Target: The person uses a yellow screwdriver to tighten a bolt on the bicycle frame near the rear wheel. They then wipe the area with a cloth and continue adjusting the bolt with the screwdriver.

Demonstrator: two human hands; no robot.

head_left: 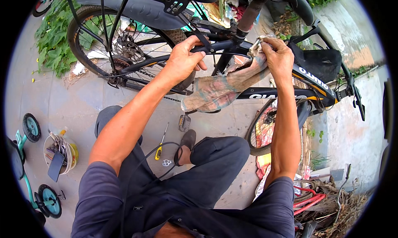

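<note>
A black bicycle stands across the top of the view, its saddle end and rear rack nearest the top. My left hand is at the thin upper rear tube of its frame, with index finger above and thumb below the tube; the other fingers are partly curled. Pinched in my right hand, just below the seat post, is a dirty checked rag. The rag hangs down to the left, over the frame and in front of the crank area. A pedal shows beneath it.
On the paving lie a yellow-handled screwdriver and a small silver metal piece, near my foot. A bucket of tools with a phone stands left, beside a small teal-wheeled bike. Red tubing and brush lie lower right.
</note>
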